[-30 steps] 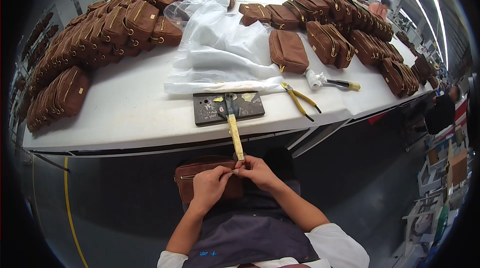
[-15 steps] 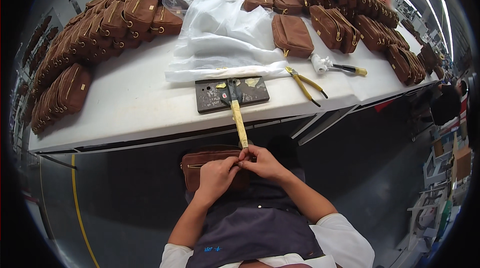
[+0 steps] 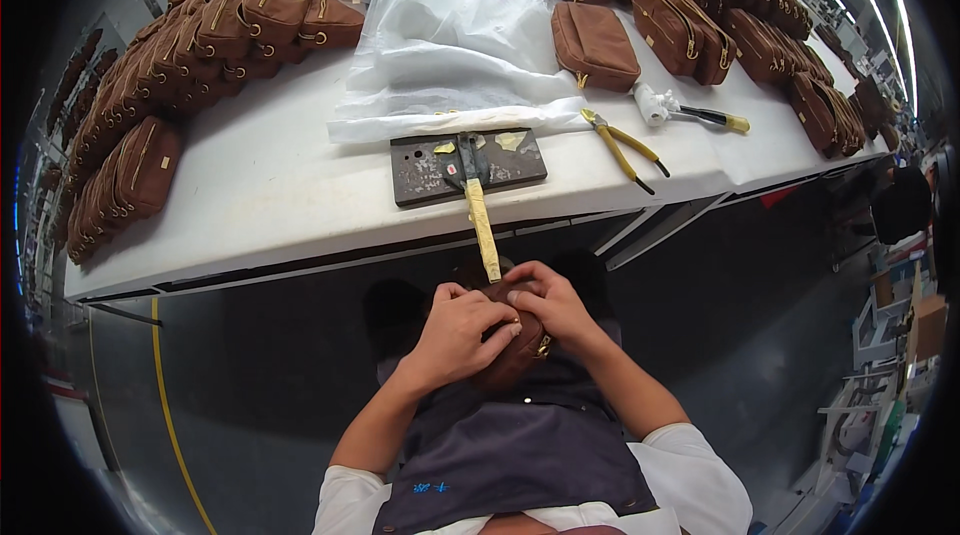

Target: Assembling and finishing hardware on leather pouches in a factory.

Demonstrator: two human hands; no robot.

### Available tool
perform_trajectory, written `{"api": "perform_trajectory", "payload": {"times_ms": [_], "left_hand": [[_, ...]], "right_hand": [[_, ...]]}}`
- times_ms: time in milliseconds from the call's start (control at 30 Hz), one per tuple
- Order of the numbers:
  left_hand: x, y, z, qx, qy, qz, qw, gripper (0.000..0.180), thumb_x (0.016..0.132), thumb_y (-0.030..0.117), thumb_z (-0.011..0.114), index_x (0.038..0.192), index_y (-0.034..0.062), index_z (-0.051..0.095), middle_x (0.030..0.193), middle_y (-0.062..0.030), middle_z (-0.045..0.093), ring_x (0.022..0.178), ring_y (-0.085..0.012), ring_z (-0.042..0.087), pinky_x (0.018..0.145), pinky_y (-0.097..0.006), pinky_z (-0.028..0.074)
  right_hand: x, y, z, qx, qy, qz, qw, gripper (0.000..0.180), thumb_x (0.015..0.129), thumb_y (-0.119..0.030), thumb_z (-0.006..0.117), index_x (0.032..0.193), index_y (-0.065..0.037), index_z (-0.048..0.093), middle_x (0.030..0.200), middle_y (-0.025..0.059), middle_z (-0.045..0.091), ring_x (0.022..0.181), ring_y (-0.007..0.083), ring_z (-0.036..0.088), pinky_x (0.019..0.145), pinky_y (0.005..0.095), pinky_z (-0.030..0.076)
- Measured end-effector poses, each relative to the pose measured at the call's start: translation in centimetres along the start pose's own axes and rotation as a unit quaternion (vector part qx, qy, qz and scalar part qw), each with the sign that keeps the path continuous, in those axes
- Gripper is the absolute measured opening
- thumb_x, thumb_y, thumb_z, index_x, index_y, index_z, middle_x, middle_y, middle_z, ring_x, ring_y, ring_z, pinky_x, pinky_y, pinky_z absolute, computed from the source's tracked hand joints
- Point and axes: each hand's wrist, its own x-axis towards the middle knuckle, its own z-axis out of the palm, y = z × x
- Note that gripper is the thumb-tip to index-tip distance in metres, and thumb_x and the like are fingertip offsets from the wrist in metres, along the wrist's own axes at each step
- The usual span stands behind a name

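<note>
Both hands, left hand (image 3: pixel 455 330) and right hand (image 3: pixel 553 303), clutch our small brown leather pouch (image 3: pixel 515 350) at lower centre; it may slip against the yellow-handled hammer (image 3: pixel 478 203) overhanging the surface (image 3: pixel 270 195).

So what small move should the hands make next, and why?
Probably lift the brown pouch up to the white table. Both the left hand and the right hand grip it in the lap, right under the hammer whose handle overhangs the edge.
</note>
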Motion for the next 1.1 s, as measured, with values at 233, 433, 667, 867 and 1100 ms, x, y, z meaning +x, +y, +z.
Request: {"api": "perform_trajectory", "payload": {"times_ms": [233, 433, 667, 867, 1100], "left_hand": [[0.1, 2.3, -1.0, -0.103, 0.086, -0.12, 0.984, 0.009, 0.087, 0.016, 0.071, 0.092, 0.0085, 0.07, 0.089, -0.004, 0.069, 0.085, -0.0218, 0.062, 0.081, -0.036, 0.039], [1.1, 2.8, -3.4, -0.052, 0.115, -0.005, 0.992, 0.015, 0.08, 0.003, 0.075, 0.094, 0.006, 0.07, 0.094, -0.0053, 0.072, 0.092, -0.0243, 0.067, 0.081, -0.036, 0.051], [2.0, 4.4, -5.9, -0.028, 0.099, 0.024, 0.994, 0.015, 0.081, 0.005, 0.076, 0.094, 0.0067, 0.07, 0.093, -0.0033, 0.073, 0.088, -0.0239, 0.068, 0.077, -0.035, 0.051], [3.8, 3.9, -7.5, -0.068, 0.133, -0.024, 0.989, 0.013, 0.082, 0.004, 0.075, 0.094, 0.0027, 0.069, 0.118, -0.0129, 0.066, 0.089, -0.0247, 0.068, 0.078, -0.031, 0.051], [4.4, 1.7, -6.0, -0.093, 0.169, -0.12, 0.974, 0.011, 0.086, 0.006, 0.073, 0.092, 0.0022, 0.066, 0.125, -0.0132, 0.056, 0.097, -0.0224, 0.061, 0.076, -0.031, 0.051]], "right_hand": [[-2.1, -1.0, 3.1, 0.138, 0.212, -0.141, 0.957, 0.012, 0.093, -0.001, 0.065, 0.102, -0.005, 0.058, 0.086, -0.0016, 0.062, 0.076, 0.0033, 0.058, 0.068, 0.019, 0.048], [-2.8, -3.5, 4.0, 0.22, 0.189, -0.112, 0.951, 0.013, 0.095, -0.001, 0.064, 0.104, -0.005, 0.056, 0.087, -0.0009, 0.063, 0.077, 0.0049, 0.061, 0.07, 0.02, 0.051], [-4.0, -5.5, 4.2, 0.254, 0.157, -0.106, 0.949, 0.013, 0.096, -0.006, 0.064, 0.105, -0.007, 0.055, 0.089, -0.0007, 0.062, 0.072, 0.0047, 0.062, 0.06, 0.0185, 0.05], [-1.4, -6.4, 4.1, 0.273, 0.115, -0.101, 0.95, 0.013, 0.097, -0.009, 0.064, 0.106, -0.006, 0.055, 0.093, 0.0039, 0.066, 0.075, 0.0072, 0.065, 0.061, 0.021, 0.054], [0.7, -6.3, 4.1, 0.246, 0.156, -0.116, 0.949, 0.013, 0.096, -0.006, 0.064, 0.106, -0.004, 0.056, 0.094, 0.0078, 0.068, 0.076, 0.0106, 0.067, 0.065, 0.025, 0.057]]}}
